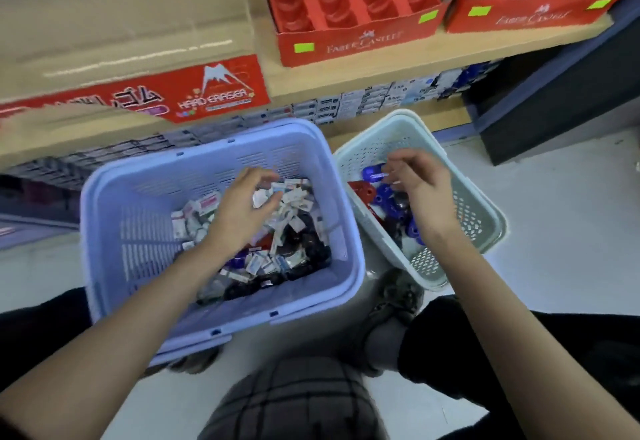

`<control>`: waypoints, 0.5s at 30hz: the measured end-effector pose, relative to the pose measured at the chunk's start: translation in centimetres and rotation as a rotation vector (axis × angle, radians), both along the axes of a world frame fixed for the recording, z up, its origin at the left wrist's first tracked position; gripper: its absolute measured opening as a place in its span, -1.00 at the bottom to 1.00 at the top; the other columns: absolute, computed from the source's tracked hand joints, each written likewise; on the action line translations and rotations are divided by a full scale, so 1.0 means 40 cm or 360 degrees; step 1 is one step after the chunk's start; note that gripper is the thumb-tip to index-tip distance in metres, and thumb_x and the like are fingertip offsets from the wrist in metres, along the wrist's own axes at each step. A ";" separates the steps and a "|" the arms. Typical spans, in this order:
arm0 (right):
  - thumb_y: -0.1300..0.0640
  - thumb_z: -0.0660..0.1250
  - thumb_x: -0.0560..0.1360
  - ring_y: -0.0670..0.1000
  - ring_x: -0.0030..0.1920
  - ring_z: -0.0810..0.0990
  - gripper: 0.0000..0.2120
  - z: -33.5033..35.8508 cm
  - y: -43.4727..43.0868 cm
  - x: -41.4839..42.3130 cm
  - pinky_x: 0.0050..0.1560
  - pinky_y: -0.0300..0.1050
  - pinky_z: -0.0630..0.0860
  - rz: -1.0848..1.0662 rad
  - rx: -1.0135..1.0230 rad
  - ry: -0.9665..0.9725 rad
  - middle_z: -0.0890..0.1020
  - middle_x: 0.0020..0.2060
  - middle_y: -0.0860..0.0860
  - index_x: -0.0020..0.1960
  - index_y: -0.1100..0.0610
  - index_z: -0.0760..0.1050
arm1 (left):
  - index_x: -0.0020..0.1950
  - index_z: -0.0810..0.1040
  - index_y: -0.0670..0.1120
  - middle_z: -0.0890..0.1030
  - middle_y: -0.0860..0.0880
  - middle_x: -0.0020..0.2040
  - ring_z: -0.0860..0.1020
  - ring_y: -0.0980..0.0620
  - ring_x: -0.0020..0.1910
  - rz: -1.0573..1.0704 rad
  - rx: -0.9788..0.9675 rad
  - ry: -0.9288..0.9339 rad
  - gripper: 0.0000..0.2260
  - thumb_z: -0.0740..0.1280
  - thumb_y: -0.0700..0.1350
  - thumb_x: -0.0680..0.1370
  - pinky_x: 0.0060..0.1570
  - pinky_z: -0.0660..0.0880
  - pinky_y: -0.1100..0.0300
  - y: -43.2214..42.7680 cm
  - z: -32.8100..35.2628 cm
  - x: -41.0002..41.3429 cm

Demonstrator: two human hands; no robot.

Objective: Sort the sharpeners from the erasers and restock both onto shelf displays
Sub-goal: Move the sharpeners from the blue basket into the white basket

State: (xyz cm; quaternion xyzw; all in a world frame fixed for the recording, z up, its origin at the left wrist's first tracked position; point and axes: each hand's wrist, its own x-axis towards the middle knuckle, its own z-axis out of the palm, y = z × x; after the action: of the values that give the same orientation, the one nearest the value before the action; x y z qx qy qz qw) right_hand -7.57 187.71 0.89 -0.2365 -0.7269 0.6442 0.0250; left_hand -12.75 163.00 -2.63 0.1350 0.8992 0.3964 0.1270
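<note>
I was in the sorting step: my left hand [242, 207] was down in the lavender basket [104, 197], fingers curled over the mixed heap of white-wrapped erasers [294, 197], though whether they had pinched one I cannot tell. My right hand [422, 183] hovered over the pale basket [485, 225], just above the blue and red sharpeners [384, 197], fingers loosely bent and apart with nothing visibly held. Next, I judged, was to pick the remaining sharpeners out of the heap and carry them across. On the shelf [346, 72] two empty red trays [363, 41] read "Faber-Castell", and a red label [214, 95] read "HARD ERASER".
</note>
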 end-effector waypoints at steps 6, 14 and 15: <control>0.23 0.27 0.54 0.04 -0.12 0.50 -0.86 -0.092 -0.216 -0.077 -0.09 -0.17 0.42 0.1044 0.0385 -0.0486 0.56 -0.09 0.08 0.10 0.15 0.48 | 0.07 0.51 -0.15 0.54 -0.09 0.08 0.52 -0.04 0.08 0.0416 0.0111 -0.0583 -0.85 0.36 -0.27 0.52 0.06 0.43 0.12 -0.209 -0.120 0.010; 0.09 0.31 0.47 0.15 0.15 0.52 -0.52 -0.524 -0.296 -0.013 -0.07 -0.13 0.43 0.1294 0.0845 -0.1330 0.54 0.19 0.17 0.34 0.19 0.36 | 0.32 0.38 -0.28 0.38 -0.26 0.25 0.44 -0.20 0.23 0.0956 -0.0094 -0.0900 -0.56 0.39 -0.34 0.47 0.24 0.36 0.09 -0.355 -0.274 0.090; 0.01 0.34 0.43 0.15 0.20 0.48 -0.46 -0.583 -0.290 0.003 0.02 -0.10 0.44 0.1270 0.0839 -0.1372 0.49 0.25 0.15 0.36 0.13 0.33 | 0.33 0.38 -0.28 0.35 -0.29 0.29 0.41 -0.20 0.27 0.0946 -0.0136 -0.0922 -0.53 0.42 -0.34 0.45 0.29 0.32 0.09 -0.358 -0.284 0.103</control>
State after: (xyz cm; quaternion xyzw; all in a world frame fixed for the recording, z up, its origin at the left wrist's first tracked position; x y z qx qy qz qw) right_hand -7.46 176.12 -22.44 -0.1715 -0.8377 0.2508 -0.4538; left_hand -8.62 148.70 -13.98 -0.2530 0.8417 0.3998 0.2604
